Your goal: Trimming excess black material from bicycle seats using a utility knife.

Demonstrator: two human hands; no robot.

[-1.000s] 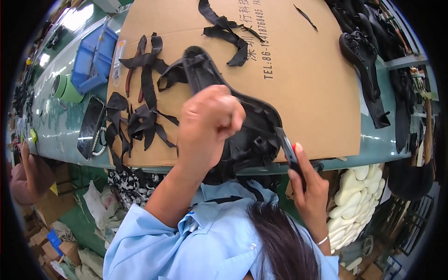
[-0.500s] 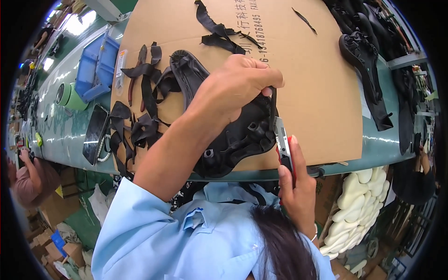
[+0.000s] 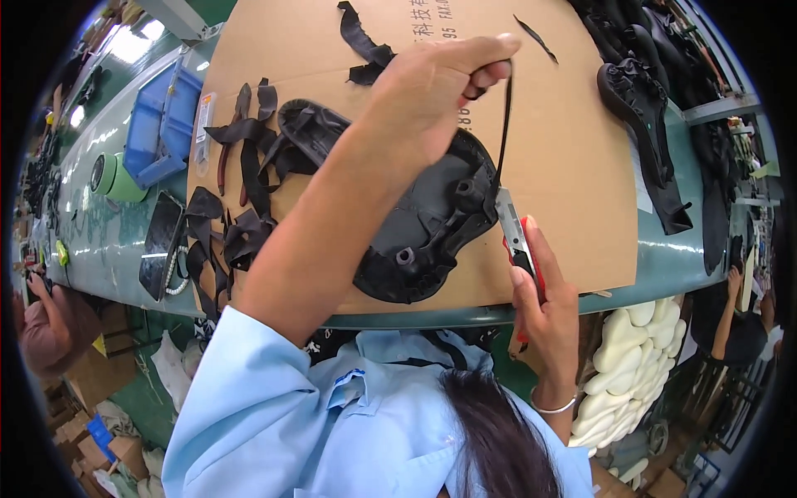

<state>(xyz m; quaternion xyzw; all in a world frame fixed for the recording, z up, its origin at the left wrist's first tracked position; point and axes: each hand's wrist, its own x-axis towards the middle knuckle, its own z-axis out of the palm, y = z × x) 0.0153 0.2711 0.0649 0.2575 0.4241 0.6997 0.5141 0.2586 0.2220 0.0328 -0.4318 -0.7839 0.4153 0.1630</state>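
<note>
A black moulded shell with a leathery cover (image 3: 432, 217) lies with its hollow side up, partly hidden behind my left forearm. My left hand (image 3: 444, 79) is raised over its far side, pinching the end of a thin black strip (image 3: 506, 116). The strip stretches taut down to the shell's right edge. There the blade of a red and black utility knife (image 3: 516, 241) meets or nearly meets it; exact contact is hard to tell. The knife's handle is wrapped in my right hand (image 3: 548, 324), thumb along its side.
Cardboard (image 3: 573, 207) covers the table under the shell. On the left are black scraps (image 3: 249, 228), pliers (image 3: 241, 104), a phone (image 3: 163, 245), a blue bin (image 3: 158, 124) and a green container (image 3: 119, 176). More black covered pieces (image 3: 639, 116) lie right; cream pads (image 3: 627, 365) are stacked lower right.
My left hand has moved up and away, drawing out a longer length of strip. The knife and my right hand have shifted slightly right. The shell has turned a little.
</note>
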